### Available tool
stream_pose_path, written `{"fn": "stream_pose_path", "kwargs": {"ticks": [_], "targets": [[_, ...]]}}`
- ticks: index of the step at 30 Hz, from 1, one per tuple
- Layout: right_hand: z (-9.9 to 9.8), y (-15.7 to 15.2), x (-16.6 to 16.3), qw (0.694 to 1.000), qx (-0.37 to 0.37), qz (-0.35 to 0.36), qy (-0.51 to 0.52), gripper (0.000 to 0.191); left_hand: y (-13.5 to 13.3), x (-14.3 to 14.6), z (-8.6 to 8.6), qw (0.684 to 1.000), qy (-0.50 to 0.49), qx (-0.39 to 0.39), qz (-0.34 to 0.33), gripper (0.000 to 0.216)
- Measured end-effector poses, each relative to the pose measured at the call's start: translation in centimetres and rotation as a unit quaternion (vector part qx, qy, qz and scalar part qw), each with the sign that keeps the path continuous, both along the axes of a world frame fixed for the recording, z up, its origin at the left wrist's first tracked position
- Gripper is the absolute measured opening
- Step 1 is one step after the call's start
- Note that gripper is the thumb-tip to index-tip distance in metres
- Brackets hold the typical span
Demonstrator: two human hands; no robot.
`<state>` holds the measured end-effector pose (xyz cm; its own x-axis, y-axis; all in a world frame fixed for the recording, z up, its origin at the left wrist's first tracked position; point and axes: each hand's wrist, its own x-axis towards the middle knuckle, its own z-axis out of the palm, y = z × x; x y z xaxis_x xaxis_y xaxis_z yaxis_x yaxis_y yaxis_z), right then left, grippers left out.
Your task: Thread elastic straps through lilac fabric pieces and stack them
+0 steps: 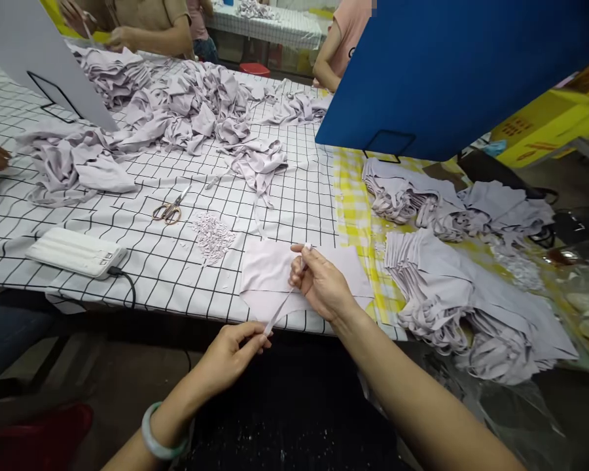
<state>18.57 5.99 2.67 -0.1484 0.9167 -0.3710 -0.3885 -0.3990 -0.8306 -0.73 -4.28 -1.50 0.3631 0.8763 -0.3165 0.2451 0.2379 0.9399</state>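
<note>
Cloth piece: pale lilac, one; lies flat at the near edge of the gridded tabletop; landmark for the entries below.
Strap: narrow, pale, one; slants between both hands across the near edge of the cloth piece; whether joined to it, cannot tell.
Left hand: just off the cloth piece's near edge; grip closed, thumb and forefinger pinching the strap.
Right hand: above the cloth piece; grip closed, strap running into curled fingers; pale bit at the fingertips too small to identify.
Scraps: small pile, just left of the cloth piece.
Scissors: one pair, left of and beyond the cloth piece, unheld.
Stacked cloths: right of the cloth piece, straps bunched.
Step in hand: apparently straightening the strap.
Next move: seems to call for steady tension, both pinches kept.
</note>
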Motion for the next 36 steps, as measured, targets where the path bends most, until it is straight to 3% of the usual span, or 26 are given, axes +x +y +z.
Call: {"fn": "stream_pose_path", "kwargs": {"ticks": [2, 4, 8, 14, 18, 25, 29, 32, 36], "targets": [[0.6, -1.2, -0.4, 0.998, 0.02, 0.051, -0.009, 0.032, 0.5, -0.7, 1.4, 1.0, 0.007, 0.011, 0.002, 0.03], [1.0, -3.0, -1.0, 0.99, 0.037, 0.138, -0.016, 0.032, 1.3, -1.3, 3.0, 0.999, -0.006, 0.03, 0.044, 0.033], [1.2, -6.5, -2.4, 0.965, 0.053, 0.252, -0.045, 0.033, 2.8, -1.6, 5.2, 0.992, -0.095, 0.02, 0.086, 0.026], [0.4, -8.5, -3.2, 0.954, 0.051, 0.272, -0.111, 0.036, 2.0, -1.0, 4.8, 0.977, -0.188, -0.031, 0.095, 0.014], [0.4, -9.0, -3.0, 0.945, 0.079, 0.284, -0.142, 0.032, 1.3, -1.5, 4.7, 0.98, -0.175, -0.036, 0.086, 0.019], [-0.1, -9.9, -3.0, 0.94, 0.064, 0.292, -0.165, 0.035, 0.7, -1.9, 4.7, 0.993, -0.111, 0.017, 0.042, 0.012], [-0.6, -10.6, -2.7, 0.933, 0.096, 0.271, -0.215, 0.035, 0.5, -1.5, 4.6, 0.991, -0.004, 0.13, 0.021, 0.01], [-0.7, -10.9, -1.7, 0.929, 0.12, 0.234, -0.26, 0.036, 1.3, -0.5, 4.7, 0.96, 0.071, 0.269, -0.028, 0.012], [-0.1, -9.6, 0.2, 0.949, 0.052, 0.175, -0.259, 0.034, 4.8, 1.7, 3.5, 0.908, 0.117, 0.392, -0.087, 0.012]]}}
